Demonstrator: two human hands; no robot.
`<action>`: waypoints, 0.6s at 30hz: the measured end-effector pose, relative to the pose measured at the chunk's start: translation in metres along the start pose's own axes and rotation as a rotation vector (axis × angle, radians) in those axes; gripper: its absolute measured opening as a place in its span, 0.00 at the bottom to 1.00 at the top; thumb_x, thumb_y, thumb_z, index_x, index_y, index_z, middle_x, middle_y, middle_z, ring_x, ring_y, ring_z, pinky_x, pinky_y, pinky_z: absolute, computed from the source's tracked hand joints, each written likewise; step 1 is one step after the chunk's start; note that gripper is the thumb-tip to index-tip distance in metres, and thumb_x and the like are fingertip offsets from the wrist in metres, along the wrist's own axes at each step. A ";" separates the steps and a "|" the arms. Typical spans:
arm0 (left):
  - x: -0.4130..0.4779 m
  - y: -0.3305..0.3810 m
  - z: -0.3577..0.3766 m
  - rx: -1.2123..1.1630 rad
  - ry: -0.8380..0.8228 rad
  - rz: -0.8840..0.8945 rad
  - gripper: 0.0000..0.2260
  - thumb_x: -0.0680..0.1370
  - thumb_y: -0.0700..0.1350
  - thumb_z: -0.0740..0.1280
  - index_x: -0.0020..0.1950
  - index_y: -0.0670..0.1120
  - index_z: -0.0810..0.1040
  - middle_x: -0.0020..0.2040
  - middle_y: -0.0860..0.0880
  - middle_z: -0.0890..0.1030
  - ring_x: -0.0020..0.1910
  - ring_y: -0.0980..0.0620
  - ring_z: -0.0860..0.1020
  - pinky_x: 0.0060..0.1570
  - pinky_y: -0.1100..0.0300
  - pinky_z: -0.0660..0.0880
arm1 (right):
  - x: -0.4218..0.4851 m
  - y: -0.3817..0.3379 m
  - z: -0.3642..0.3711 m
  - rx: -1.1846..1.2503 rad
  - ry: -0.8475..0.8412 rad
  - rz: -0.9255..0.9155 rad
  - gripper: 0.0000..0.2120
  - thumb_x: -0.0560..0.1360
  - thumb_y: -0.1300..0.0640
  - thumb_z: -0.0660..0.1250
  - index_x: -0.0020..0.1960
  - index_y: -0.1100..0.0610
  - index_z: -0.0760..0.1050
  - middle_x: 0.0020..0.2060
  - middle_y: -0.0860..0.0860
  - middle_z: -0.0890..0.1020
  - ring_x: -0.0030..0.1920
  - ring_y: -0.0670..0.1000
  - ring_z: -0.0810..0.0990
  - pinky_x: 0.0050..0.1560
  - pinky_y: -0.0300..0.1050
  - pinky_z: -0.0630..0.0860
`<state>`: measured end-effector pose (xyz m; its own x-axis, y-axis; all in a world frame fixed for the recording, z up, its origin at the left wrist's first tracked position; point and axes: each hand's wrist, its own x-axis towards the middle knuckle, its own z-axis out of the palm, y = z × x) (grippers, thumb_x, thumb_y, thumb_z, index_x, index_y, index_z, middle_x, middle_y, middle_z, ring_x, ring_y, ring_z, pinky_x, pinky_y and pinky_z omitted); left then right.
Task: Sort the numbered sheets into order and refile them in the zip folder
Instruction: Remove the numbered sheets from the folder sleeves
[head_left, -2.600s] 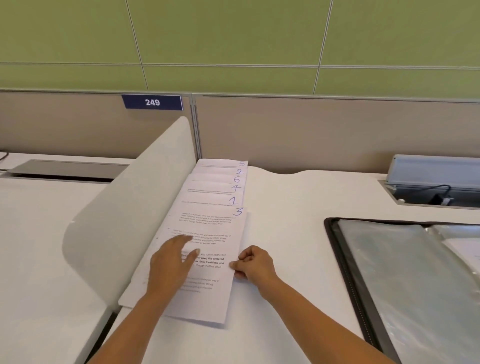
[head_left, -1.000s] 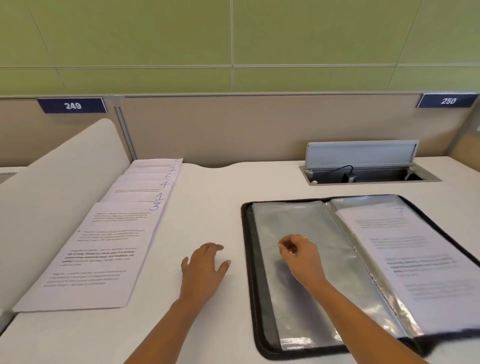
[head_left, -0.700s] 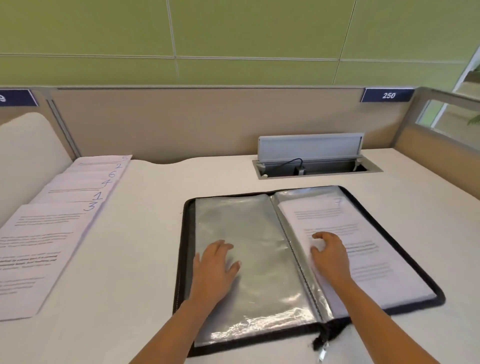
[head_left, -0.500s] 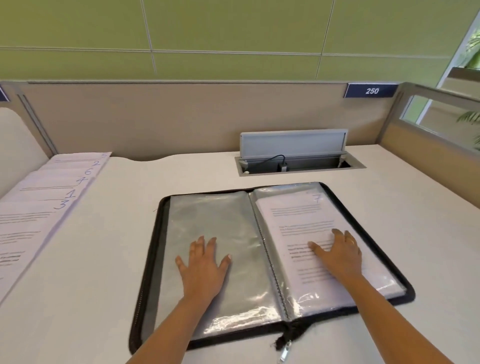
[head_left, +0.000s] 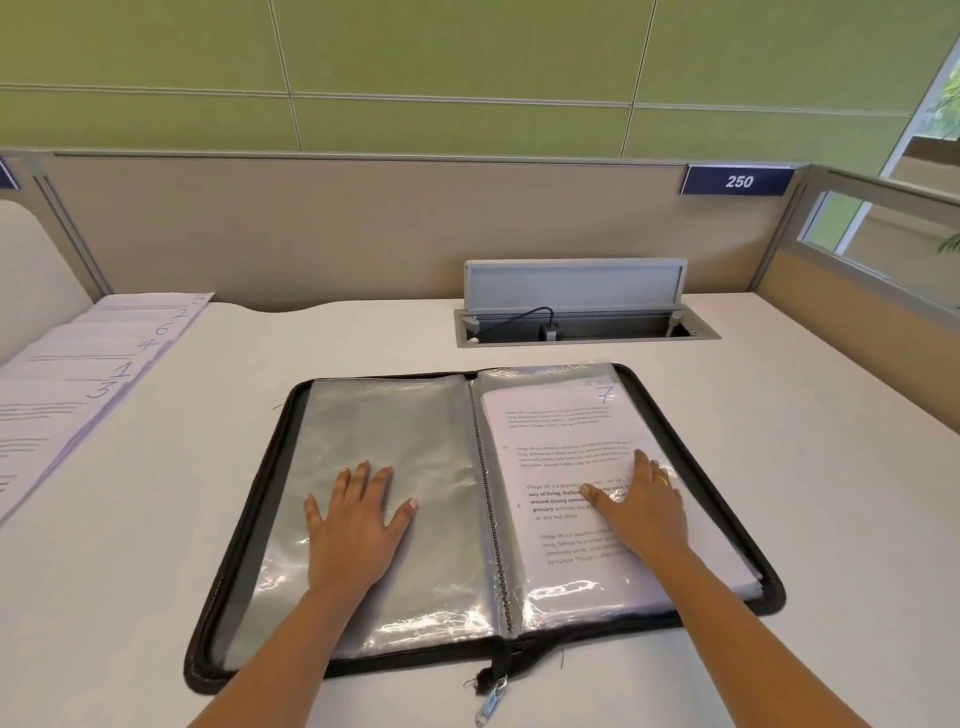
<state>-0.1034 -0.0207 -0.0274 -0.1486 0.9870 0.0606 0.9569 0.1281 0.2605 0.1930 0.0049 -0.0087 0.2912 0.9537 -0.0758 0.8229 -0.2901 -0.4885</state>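
A black zip folder (head_left: 260, 519) lies open in the middle of the white desk. Its left side shows an empty clear sleeve (head_left: 384, 431). The right sleeve holds a printed sheet marked 7 (head_left: 561, 431). My left hand (head_left: 353, 525) rests flat with spread fingers on the empty sleeve. My right hand (head_left: 639, 509) lies flat on sheet 7. At the far left, several loose numbered sheets (head_left: 93, 364) lie fanned out, showing 5, 2, 6, 4, 1 and 3 from back to front.
A raised cable hatch (head_left: 576, 296) with a black plug sits behind the folder. A beige partition (head_left: 363, 228) with a sign reading 250 runs along the back. A curved white divider (head_left: 26, 265) stands at the left. The zip pull (head_left: 488, 701) hangs at the front edge.
My view swung right from the fanned sheets to the folder. Both hands left the sheets and now lie flat on the folder's two sides; they have barely shifted in the last half second.
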 end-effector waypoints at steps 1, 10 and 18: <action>0.000 0.000 0.000 -0.004 0.000 0.000 0.27 0.79 0.63 0.50 0.76 0.55 0.56 0.78 0.52 0.54 0.77 0.51 0.49 0.72 0.41 0.47 | -0.001 -0.002 -0.001 0.028 -0.005 -0.001 0.45 0.72 0.37 0.65 0.76 0.58 0.48 0.73 0.59 0.62 0.73 0.58 0.60 0.71 0.53 0.60; -0.001 0.000 -0.003 -0.002 0.006 0.008 0.26 0.80 0.62 0.51 0.76 0.55 0.57 0.77 0.52 0.54 0.77 0.51 0.50 0.72 0.42 0.47 | 0.004 -0.021 -0.013 0.310 -0.083 -0.032 0.33 0.72 0.62 0.70 0.73 0.55 0.60 0.63 0.53 0.77 0.62 0.54 0.76 0.63 0.49 0.70; 0.008 0.001 -0.028 -0.638 0.014 -0.154 0.16 0.79 0.52 0.63 0.65 0.49 0.73 0.67 0.48 0.73 0.65 0.48 0.71 0.66 0.52 0.63 | -0.005 -0.053 -0.032 0.914 -0.436 0.040 0.21 0.71 0.67 0.70 0.62 0.61 0.72 0.51 0.56 0.81 0.42 0.50 0.79 0.41 0.38 0.75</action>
<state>-0.1103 -0.0152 0.0001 -0.2800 0.9599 -0.0115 0.5895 0.1813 0.7871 0.1638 0.0125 0.0453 -0.0434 0.9435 -0.3286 0.0745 -0.3249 -0.9428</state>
